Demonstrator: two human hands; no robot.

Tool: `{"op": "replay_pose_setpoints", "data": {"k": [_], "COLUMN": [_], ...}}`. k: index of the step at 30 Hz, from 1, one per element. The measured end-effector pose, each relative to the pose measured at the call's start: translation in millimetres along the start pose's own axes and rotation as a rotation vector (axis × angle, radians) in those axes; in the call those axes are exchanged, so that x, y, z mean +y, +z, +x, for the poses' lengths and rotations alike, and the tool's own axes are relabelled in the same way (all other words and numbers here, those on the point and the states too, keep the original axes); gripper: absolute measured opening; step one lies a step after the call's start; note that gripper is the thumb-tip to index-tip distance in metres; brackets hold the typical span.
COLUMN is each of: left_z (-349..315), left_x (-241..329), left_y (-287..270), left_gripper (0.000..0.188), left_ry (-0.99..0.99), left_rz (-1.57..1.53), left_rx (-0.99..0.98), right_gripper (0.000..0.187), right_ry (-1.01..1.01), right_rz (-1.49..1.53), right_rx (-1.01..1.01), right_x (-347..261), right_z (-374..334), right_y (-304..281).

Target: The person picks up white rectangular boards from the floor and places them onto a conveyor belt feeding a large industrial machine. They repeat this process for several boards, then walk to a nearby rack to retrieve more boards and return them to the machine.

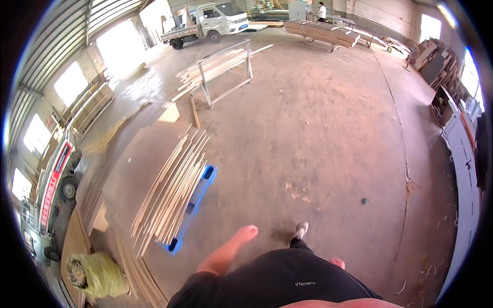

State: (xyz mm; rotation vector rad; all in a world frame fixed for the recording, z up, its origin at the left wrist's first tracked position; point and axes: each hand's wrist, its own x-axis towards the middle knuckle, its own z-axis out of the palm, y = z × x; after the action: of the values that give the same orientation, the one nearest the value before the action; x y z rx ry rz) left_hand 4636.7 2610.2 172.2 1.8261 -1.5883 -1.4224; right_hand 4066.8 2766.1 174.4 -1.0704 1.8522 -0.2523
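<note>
My left hand is held out in front of my body, its fingers curled in, and nothing shows in it. Only a small part of my right hand appears past the right side of my dark shirt; its fingers cannot be made out. Neither hand touches anything that I can see. Nearest to the left hand is a blue pallet under a large brown board. Long thin wooden strips lie on that board. One of my shoes is on the concrete floor ahead.
A metal rack holding wooden strips stands ahead on the left. Beyond it is a white truck, and stacked boards lie far right, near a person. A yellow-green sack sits lower left. A long pale panel runs along the right.
</note>
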Motion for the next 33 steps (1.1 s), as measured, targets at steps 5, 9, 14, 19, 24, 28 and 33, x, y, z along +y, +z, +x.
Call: {"op": "replay_pose_setpoints", "data": {"k": [5, 9, 14, 19, 24, 28, 33], "left_z": [181.5, 260.3, 287.0, 366.1, 528.7, 669.3, 877.5], "left_x": [69.4, 61.8, 120.5, 110.7, 110.2, 103.3, 159.4], "left_y": [-53.5, -74.6, -96.0, -140.4, -219.7, -311.4, -456.3], "left_gripper": [0.033, 0.027, 0.035, 0.03, 0.026, 0.022, 0.025], "left_ry": [0.059, -0.145, -0.153, -0.233, -0.24, -0.061, -0.232], "left_rz": [0.058, 0.118, 0.403, 0.239, 0.197, 0.455, 0.17], "left_rx": [0.079, -0.014, -0.214, -0.095, -0.067, -0.163, 0.131], "right_gripper": [0.022, 0.024, 0.027, 0.028, 0.027, 0.028, 0.036], "right_ry": [-0.08, -0.115, -0.37, -0.069, -0.042, -0.503, -0.543], "right_rz": [-0.393, -0.442, -1.051, -0.057, 0.123, -0.601, -0.838], "right_rx": [-0.141, -0.237, -0.244, 0.056, 0.01, -0.248, -0.213], "right_x": [-20.5, -149.0, -305.0, -515.5, -627.9, -662.8, -749.4], "right_z": [188.6, 323.7, 508.9, 669.8, 790.3, 844.0, 939.0], "right_y": [-16.6, -87.6, -201.5, -281.6, -258.0, -202.2, -195.9]}}
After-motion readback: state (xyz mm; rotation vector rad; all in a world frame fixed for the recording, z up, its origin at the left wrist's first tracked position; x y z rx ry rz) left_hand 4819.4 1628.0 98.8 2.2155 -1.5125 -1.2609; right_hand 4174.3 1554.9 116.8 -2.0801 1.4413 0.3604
